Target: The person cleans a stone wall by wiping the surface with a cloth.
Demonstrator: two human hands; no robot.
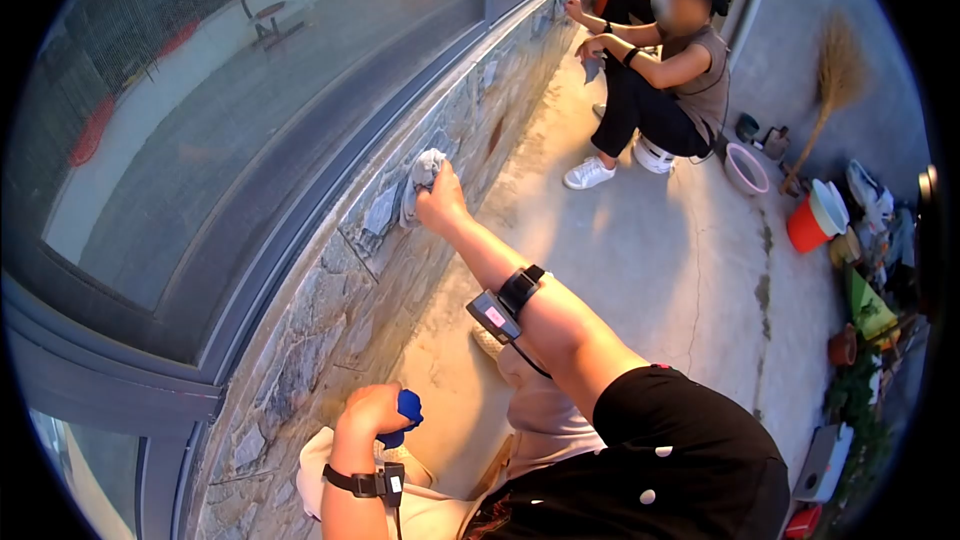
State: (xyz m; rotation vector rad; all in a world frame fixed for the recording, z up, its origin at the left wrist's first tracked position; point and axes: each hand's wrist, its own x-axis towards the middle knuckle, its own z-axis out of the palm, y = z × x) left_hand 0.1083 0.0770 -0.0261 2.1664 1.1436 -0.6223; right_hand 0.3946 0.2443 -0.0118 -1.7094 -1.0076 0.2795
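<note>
My right hand (441, 202), at the end of the outstretched arm, grips a crumpled light grey cloth (428, 168). The cloth is pressed against the stone-faced wall (375, 215) just under the window ledge. Lower down, close to my knee, my left hand (370, 408) is closed around a bunched blue cloth (408, 407), part of which sticks out past the fingers. Both forearms carry black straps with small boxes.
A large framed window (250, 140) runs above the wall. Further along, a co-worker (690, 70) sits on a low white bucket (654, 155). A pink basin (746, 170), a red bucket (808, 228) and a straw broom (838, 70) stand at the right.
</note>
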